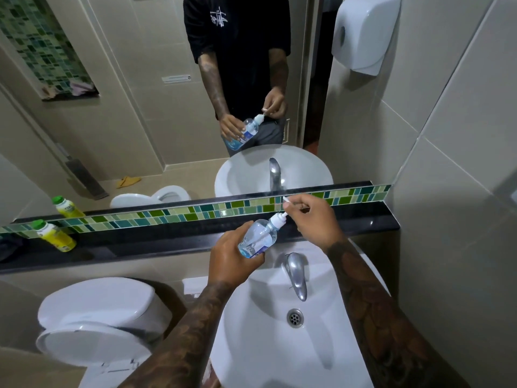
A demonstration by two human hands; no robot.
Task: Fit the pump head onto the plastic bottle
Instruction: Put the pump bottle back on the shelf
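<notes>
over the white ceramic sink (260, 345), the left hand (232, 260) grips a tilted clear plastic bottle of blue liquid (258, 238) while the right hand (314, 219) pinches the white pump head (279, 217) at its neck.

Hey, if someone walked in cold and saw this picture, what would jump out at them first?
Two tattooed arms meet over a white sink: the left hand grips a tilted clear plastic bottle of blue liquid, while the right hand holds the white pump head at its neck. The mirror behind repeats the scene, above a green mosaic tile strip.
</notes>
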